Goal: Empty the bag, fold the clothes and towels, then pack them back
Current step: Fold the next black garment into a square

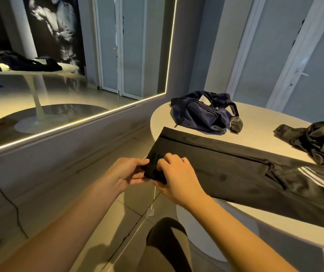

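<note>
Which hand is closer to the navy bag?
Right. The right hand grips the end of the black trousers, in front of the navy bag; the left hand holds that end farther left.

Dim, warm room. LED strip [78, 121] round mirror [59, 85] glares, my main light. Soft shadows on floor [129, 205]. Straight lines bow near frame edges.

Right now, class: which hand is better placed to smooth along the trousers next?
Probably the right hand: it grips the trousers from above, on the table side. The left hand pinches the hem corner hanging past the table's edge.
</note>
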Demonstrator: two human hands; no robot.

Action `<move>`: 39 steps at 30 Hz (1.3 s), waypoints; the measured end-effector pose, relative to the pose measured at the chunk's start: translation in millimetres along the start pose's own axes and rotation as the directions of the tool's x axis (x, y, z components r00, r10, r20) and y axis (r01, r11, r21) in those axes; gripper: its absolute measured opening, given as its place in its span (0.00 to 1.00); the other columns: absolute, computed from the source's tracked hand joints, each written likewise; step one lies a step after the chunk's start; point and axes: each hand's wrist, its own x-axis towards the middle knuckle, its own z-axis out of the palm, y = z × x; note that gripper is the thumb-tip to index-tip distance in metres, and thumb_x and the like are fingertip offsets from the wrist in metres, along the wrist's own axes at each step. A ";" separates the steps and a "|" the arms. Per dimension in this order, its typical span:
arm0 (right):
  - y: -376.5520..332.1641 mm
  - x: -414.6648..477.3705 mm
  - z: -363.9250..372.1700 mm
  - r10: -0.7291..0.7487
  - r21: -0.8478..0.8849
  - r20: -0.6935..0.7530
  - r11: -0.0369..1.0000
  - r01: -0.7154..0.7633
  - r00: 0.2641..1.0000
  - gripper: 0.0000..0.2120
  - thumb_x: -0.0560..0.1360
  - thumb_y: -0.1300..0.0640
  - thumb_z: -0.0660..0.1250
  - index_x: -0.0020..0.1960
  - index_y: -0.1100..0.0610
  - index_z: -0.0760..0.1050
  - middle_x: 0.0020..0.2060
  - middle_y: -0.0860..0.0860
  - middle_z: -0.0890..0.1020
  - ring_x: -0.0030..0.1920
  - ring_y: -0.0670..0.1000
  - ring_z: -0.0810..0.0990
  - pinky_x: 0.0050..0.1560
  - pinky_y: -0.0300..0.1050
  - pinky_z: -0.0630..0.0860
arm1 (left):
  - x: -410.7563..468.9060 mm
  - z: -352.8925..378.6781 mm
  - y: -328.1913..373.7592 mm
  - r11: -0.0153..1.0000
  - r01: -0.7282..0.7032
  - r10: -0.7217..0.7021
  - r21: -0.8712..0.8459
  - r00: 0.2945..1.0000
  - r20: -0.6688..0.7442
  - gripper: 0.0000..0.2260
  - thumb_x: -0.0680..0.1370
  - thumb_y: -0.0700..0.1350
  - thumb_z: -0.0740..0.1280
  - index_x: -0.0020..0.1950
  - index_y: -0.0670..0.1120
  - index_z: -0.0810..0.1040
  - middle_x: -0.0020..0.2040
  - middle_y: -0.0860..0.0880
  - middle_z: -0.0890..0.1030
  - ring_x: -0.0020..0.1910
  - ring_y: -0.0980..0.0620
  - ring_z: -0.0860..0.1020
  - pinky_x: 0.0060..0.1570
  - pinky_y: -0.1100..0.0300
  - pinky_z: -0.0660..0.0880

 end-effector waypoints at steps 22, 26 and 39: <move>-12.5 9.3 1.7 0.143 0.091 -0.128 0.987 -0.132 0.981 0.08 0.80 0.50 0.66 0.54 0.51 0.81 0.45 0.47 0.82 0.45 0.51 0.81 0.40 0.47 0.77 | -5.1 -2.5 13.4 0.992 0.007 -0.023 0.127 0.992 0.125 0.04 0.76 0.43 0.73 0.44 0.43 0.84 0.43 0.46 0.87 0.41 0.51 0.86 0.51 0.50 0.82; -8.3 7.1 -13.7 0.260 0.261 -0.130 0.940 -0.219 0.957 0.08 0.80 0.51 0.65 0.54 0.50 0.82 0.45 0.46 0.84 0.44 0.49 0.81 0.42 0.47 0.78 | 18.5 -0.1 24.0 0.981 0.027 -0.050 0.190 0.992 0.115 0.11 0.78 0.52 0.71 0.48 0.44 0.81 0.38 0.48 0.84 0.34 0.53 0.82 0.39 0.57 0.80; 32.1 -14.0 -66.8 0.397 0.690 0.309 0.531 -0.491 0.864 0.04 0.78 0.59 0.70 0.45 0.55 0.82 0.41 0.56 0.85 0.45 0.56 0.84 0.48 0.52 0.83 | 97.8 52.4 62.3 0.898 0.115 -0.102 0.424 0.993 -0.053 0.13 0.79 0.48 0.72 0.41 0.44 0.72 0.36 0.46 0.71 0.31 0.52 0.66 0.32 0.59 0.61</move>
